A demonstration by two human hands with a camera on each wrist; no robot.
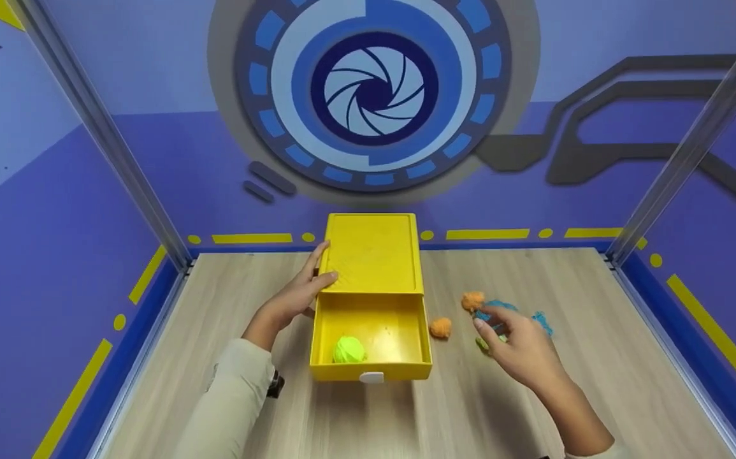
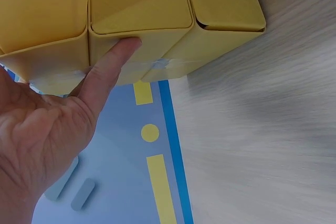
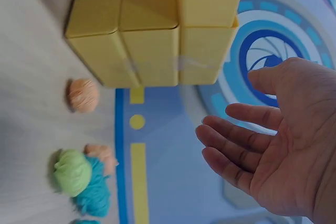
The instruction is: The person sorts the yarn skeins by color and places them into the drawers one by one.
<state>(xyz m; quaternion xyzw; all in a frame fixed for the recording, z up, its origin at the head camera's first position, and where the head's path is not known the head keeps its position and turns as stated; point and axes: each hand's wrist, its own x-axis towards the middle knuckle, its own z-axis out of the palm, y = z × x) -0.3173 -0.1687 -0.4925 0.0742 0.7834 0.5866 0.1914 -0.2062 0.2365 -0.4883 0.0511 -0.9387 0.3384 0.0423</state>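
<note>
A yellow box point(image 1: 373, 255) stands mid-table with its drawer point(image 1: 406, 331) pulled out toward me. A lime yarn ball point(image 1: 348, 350) lies inside the drawer. My left hand point(image 1: 307, 287) rests flat against the box's left side with straight fingers, and its thumb point(image 2: 113, 61) presses the box wall point(image 2: 142, 3). My right hand point(image 1: 514, 344) hovers open above a cluster of yarn balls to the right of the drawer and holds nothing. In the right wrist view this right hand point(image 3: 273, 145) has spread fingers, away from the box point(image 3: 157, 30).
On the wooden table right of the drawer lie an orange ball point(image 1: 441, 327), another orange ball point(image 1: 472, 300), blue yarn point(image 1: 541, 320) and a green ball point(image 1: 482, 345) partly under my hand. The drawer has a white handle point(image 1: 371, 377). Blue walls and metal posts enclose the table.
</note>
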